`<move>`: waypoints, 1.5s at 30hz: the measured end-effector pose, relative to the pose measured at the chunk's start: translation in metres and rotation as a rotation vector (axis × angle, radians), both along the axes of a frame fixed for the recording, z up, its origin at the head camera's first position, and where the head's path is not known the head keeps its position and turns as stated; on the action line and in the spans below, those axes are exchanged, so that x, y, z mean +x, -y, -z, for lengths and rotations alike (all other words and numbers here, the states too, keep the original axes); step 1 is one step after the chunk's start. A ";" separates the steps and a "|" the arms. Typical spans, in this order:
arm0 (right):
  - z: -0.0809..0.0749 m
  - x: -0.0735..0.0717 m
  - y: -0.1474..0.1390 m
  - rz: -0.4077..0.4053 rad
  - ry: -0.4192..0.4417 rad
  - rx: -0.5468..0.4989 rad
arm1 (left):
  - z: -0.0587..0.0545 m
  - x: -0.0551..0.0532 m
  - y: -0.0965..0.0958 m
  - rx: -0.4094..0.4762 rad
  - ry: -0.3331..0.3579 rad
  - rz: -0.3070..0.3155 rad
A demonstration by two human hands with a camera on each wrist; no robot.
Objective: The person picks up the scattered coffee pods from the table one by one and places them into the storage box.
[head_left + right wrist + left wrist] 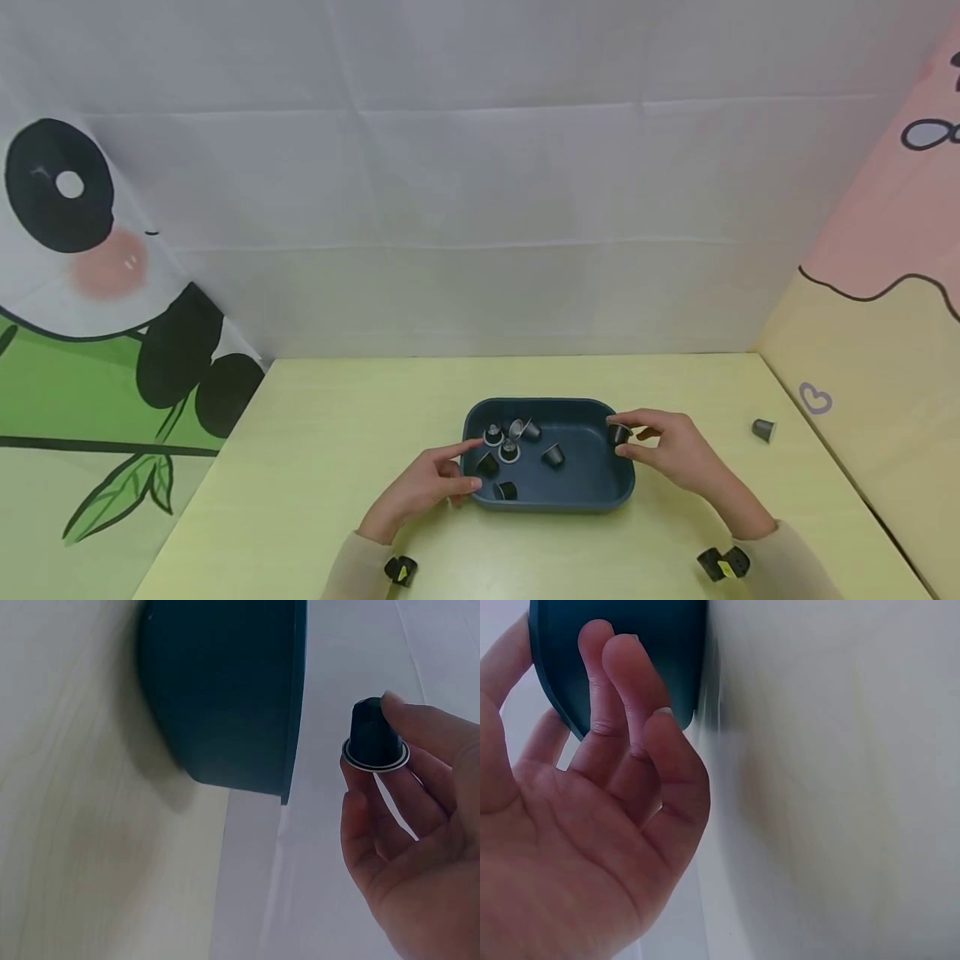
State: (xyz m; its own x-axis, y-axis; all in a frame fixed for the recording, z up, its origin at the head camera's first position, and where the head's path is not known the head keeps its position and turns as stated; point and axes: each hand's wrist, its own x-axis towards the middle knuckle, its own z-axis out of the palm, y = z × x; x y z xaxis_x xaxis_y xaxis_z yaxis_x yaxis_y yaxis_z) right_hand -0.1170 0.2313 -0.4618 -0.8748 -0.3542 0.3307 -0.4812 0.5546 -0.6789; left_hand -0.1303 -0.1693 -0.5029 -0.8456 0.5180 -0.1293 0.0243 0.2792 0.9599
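Note:
My right hand [678, 450] pinches a dark coffee capsule [375, 735] between thumb and fingers, its silver-edged rim facing down in the right wrist view. In the head view this hand is at the right end of a dark blue tray [592, 492], with the capsule overlapping the tray's edge. At the opposite end, my left hand [431, 483] rests thumb and forefinger over the rim. Its other fingers [641, 682] bend loosely beside the tray's outer wall. Several coffee capsules [553, 455] lie inside the tray, mostly in its left half, some standing and some tipped over.
Another dark capsule [762, 429] lies on its side on the pale yellow table [322, 433], far to the right near the side panel. A white cloth wall [487, 292] rises behind the table, and printed panels flank both sides.

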 end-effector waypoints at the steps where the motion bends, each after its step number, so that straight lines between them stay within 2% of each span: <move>1: -0.001 0.000 0.002 -0.009 -0.001 0.002 | 0.000 0.000 0.000 0.001 -0.002 0.002; 10: -0.012 -0.008 0.018 -0.077 0.034 0.030 | 0.000 0.001 0.000 -0.001 -0.004 -0.004; 15: -0.017 -0.013 0.026 -0.095 0.051 0.054 | -0.001 0.001 0.000 0.025 0.009 -0.005; 24: -0.025 -0.020 0.039 -0.132 0.079 0.078 | -0.002 0.002 0.000 0.015 0.004 -0.010; 40: -0.040 -0.040 0.070 -0.232 0.046 0.052 | -0.006 0.002 0.000 -0.012 0.018 -0.010; 45: -0.043 -0.050 0.080 -0.257 0.074 0.031 | -0.006 0.002 0.000 -0.027 0.017 -0.012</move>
State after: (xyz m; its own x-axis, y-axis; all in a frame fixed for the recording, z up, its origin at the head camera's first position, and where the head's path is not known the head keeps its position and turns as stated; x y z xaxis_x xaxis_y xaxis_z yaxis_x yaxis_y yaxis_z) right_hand -0.1666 0.1517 -0.4186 -0.7763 -0.5766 0.2547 -0.5584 0.4415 -0.7024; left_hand -0.1285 -0.1692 -0.4973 -0.8494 0.5037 -0.1574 0.0042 0.3047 0.9524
